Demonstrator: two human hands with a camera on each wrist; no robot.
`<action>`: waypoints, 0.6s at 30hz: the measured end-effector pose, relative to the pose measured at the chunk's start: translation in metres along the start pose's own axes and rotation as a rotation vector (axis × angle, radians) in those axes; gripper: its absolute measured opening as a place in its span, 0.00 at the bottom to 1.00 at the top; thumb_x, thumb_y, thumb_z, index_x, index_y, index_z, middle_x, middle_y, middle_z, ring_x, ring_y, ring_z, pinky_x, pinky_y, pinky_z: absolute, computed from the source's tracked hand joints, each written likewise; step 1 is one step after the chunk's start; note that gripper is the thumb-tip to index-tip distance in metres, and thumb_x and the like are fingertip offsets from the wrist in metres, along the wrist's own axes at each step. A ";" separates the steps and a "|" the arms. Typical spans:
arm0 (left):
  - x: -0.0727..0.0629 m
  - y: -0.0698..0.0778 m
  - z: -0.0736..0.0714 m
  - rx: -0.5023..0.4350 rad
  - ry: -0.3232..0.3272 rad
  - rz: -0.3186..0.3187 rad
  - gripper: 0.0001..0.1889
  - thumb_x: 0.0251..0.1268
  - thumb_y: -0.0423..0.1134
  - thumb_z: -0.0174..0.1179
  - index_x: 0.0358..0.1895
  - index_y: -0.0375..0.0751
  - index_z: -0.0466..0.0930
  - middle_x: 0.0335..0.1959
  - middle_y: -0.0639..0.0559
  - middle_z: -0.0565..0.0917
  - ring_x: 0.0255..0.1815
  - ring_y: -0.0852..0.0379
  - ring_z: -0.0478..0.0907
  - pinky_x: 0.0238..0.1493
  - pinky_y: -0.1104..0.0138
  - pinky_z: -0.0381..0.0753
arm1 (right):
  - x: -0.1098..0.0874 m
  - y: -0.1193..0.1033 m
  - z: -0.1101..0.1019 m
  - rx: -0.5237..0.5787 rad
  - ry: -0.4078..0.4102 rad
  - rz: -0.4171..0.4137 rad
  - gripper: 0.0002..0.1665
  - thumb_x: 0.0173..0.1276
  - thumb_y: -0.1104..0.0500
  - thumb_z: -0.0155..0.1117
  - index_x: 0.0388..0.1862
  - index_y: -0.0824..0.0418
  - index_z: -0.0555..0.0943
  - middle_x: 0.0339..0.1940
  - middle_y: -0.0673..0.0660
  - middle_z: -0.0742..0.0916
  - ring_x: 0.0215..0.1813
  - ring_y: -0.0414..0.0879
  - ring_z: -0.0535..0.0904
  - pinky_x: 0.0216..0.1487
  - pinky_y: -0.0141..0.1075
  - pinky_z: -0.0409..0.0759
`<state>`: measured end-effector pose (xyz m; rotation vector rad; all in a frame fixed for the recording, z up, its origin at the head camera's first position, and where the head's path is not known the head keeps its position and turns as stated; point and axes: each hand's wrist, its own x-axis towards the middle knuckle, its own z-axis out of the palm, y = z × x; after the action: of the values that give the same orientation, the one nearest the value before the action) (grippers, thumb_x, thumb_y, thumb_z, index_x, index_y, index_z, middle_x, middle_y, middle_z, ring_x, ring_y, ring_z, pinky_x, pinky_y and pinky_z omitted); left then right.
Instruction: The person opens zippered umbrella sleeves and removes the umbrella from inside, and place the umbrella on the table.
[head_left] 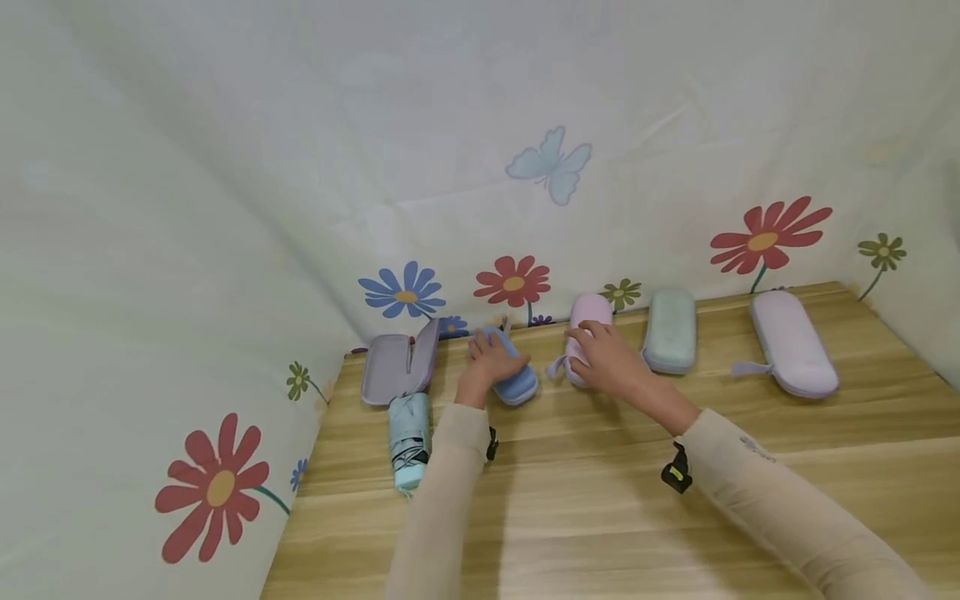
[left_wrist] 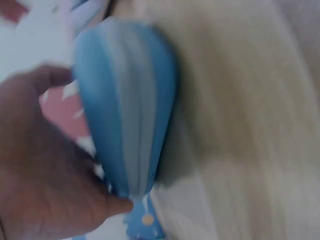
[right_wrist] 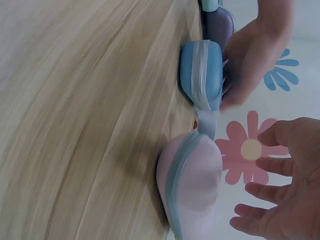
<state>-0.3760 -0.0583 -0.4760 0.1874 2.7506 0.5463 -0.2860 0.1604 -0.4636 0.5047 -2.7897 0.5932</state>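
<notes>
My left hand [head_left: 491, 365] is over a blue zippered case [head_left: 517, 386] on the table. In the left wrist view the thumb and one finger reach to opposite sides of the blue case [left_wrist: 127, 105], and a gap shows between palm and case. Over a pink zippered case [head_left: 591, 310], my right hand [head_left: 611, 362] has its fingers spread. The right wrist view shows that hand [right_wrist: 290, 185] apart from the pink case [right_wrist: 195, 185], with nothing in its grasp. A small strap hangs from the pink case's left side.
Right of the pink case lie a green case [head_left: 671, 329] and a pale lilac case [head_left: 793, 342]. At the left, a grey-purple case [head_left: 386, 371] lies unfolded, with a folded light-blue umbrella [head_left: 408, 429] in front. A flower-printed curtain [head_left: 450, 208] borders the wooden table [head_left: 570, 500].
</notes>
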 end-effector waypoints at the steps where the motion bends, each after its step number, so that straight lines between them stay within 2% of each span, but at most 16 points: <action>1: 0.001 0.003 0.004 -0.017 0.031 -0.036 0.51 0.75 0.62 0.50 0.82 0.31 0.32 0.81 0.31 0.28 0.82 0.34 0.26 0.80 0.46 0.39 | 0.001 -0.002 0.001 0.005 0.003 0.004 0.27 0.72 0.58 0.63 0.66 0.70 0.75 0.63 0.72 0.78 0.63 0.69 0.73 0.66 0.59 0.70; 3: 0.003 0.007 0.012 -0.026 0.080 -0.065 0.50 0.76 0.61 0.49 0.82 0.32 0.32 0.81 0.31 0.28 0.82 0.34 0.25 0.80 0.45 0.40 | 0.004 -0.005 0.003 0.014 -0.005 0.004 0.26 0.72 0.59 0.62 0.65 0.70 0.76 0.62 0.72 0.78 0.62 0.69 0.74 0.65 0.59 0.71; 5: 0.006 0.007 0.017 0.015 0.093 -0.074 0.49 0.77 0.59 0.50 0.82 0.33 0.31 0.82 0.32 0.28 0.82 0.35 0.25 0.80 0.45 0.39 | 0.006 -0.008 0.005 0.025 -0.023 0.000 0.26 0.72 0.59 0.61 0.64 0.71 0.76 0.62 0.73 0.78 0.62 0.69 0.74 0.65 0.59 0.71; 10: 0.010 -0.002 0.017 0.184 0.078 0.038 0.46 0.78 0.53 0.54 0.83 0.40 0.35 0.84 0.39 0.34 0.84 0.40 0.31 0.79 0.44 0.41 | 0.009 -0.013 0.007 0.024 -0.049 -0.004 0.24 0.72 0.60 0.60 0.64 0.70 0.77 0.62 0.72 0.78 0.64 0.67 0.73 0.66 0.58 0.70; 12: 0.015 -0.007 0.017 0.187 0.093 0.065 0.45 0.78 0.54 0.53 0.83 0.39 0.35 0.84 0.39 0.35 0.84 0.40 0.33 0.79 0.44 0.42 | 0.009 -0.013 0.006 0.026 -0.048 0.011 0.24 0.72 0.60 0.60 0.63 0.70 0.77 0.62 0.71 0.79 0.64 0.67 0.74 0.66 0.58 0.70; 16: 0.021 -0.013 0.023 0.153 0.141 0.037 0.47 0.79 0.58 0.49 0.82 0.33 0.32 0.83 0.34 0.35 0.84 0.38 0.34 0.79 0.46 0.44 | 0.011 -0.017 0.004 0.057 -0.067 0.024 0.24 0.71 0.61 0.59 0.63 0.69 0.78 0.62 0.71 0.79 0.60 0.68 0.76 0.63 0.57 0.73; 18: 0.023 -0.014 0.025 0.177 0.157 0.030 0.48 0.79 0.58 0.48 0.81 0.31 0.32 0.83 0.32 0.37 0.83 0.37 0.38 0.79 0.46 0.48 | 0.011 -0.019 0.004 0.072 -0.077 0.013 0.23 0.71 0.61 0.58 0.62 0.69 0.79 0.61 0.71 0.79 0.56 0.68 0.78 0.59 0.57 0.76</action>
<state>-0.3894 -0.0582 -0.5102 0.2368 2.9539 0.3370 -0.2898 0.1389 -0.4571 0.5348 -2.8545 0.6933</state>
